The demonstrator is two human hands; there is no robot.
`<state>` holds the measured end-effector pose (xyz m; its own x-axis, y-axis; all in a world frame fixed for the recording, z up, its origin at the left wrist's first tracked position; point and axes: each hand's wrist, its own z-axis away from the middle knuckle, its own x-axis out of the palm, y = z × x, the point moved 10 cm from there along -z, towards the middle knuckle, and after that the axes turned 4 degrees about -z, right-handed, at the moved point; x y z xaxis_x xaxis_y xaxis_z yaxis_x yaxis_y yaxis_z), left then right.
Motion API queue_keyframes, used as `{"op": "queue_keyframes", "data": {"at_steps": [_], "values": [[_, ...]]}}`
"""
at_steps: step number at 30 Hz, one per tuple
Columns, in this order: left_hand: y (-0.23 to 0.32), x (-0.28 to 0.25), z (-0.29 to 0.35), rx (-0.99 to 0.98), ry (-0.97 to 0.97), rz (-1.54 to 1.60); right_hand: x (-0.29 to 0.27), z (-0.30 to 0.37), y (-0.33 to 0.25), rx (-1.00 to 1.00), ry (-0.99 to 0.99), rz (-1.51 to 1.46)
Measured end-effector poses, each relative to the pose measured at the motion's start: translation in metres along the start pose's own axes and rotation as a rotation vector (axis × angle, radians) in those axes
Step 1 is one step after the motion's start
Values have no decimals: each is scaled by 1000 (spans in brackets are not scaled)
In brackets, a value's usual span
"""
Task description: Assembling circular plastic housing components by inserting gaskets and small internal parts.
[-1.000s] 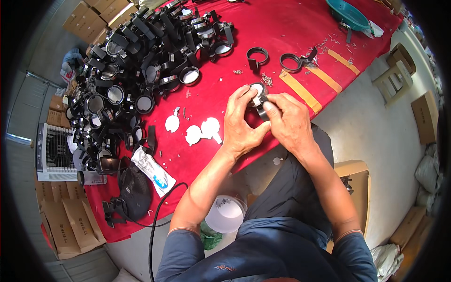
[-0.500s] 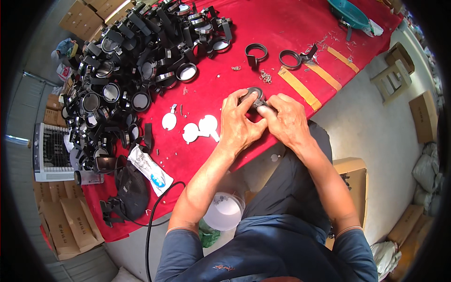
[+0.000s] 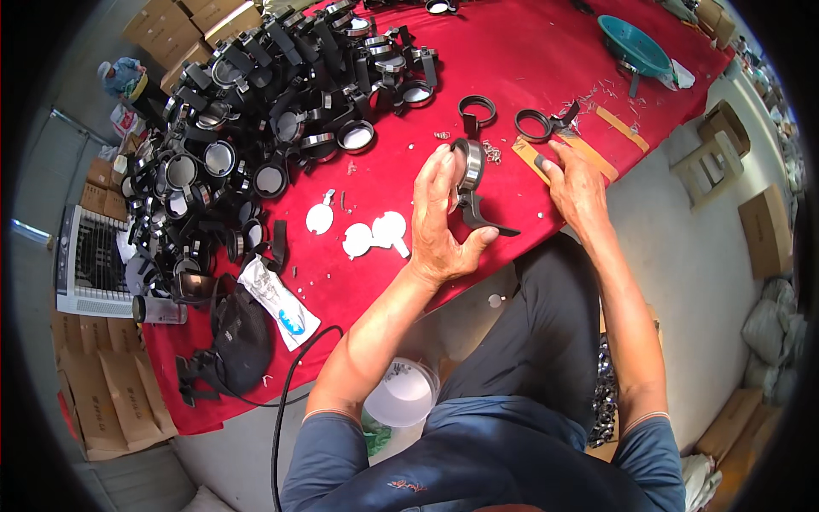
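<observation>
In my left hand [image 3: 437,230] is a black round part with a shiny metal band [image 3: 470,166], held on edge against the fingers. Its flat black handle [image 3: 488,220] points down and right, beside my thumb. My right hand [image 3: 582,189] is apart from it, thumb and forefinger stretched out over the yellow strips [image 3: 592,154] at the table's right side; nothing shows between them. Just beyond its fingertips lies a black ring with a bent handle [image 3: 533,125]. Another black ring [image 3: 477,111] lies farther left, with small metal springs [image 3: 492,154] near it.
A large heap of black-handled round parts [image 3: 290,128] covers the red table's [image 3: 375,188] left side. White discs with tabs [image 3: 389,230] lie nearer. A teal basin [image 3: 635,47] stands far right. A black cable [image 3: 286,384] hangs over the front edge near a white bucket [image 3: 403,394].
My right hand has left the metal-banded part and moved right to the yellow strips. My left hand now holds that part alone, turned on edge with its handle showing.
</observation>
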<state>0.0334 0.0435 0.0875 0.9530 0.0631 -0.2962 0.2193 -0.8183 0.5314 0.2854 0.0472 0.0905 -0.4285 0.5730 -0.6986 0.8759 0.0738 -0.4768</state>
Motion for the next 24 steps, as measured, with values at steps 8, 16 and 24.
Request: {"op": "queue_keyframes", "data": {"at_steps": [8, 16, 24], "values": [[-11, -10, 4, -164, 19, -66, -22, 26, -125, -88, -467, -393], [-35, -10, 5, -324, 47, -192, 24, 35, -120, -278, -267, -247], [-44, -16, 11, -516, 130, -50, 58, -89, -117, 119, -68, -411]]}}
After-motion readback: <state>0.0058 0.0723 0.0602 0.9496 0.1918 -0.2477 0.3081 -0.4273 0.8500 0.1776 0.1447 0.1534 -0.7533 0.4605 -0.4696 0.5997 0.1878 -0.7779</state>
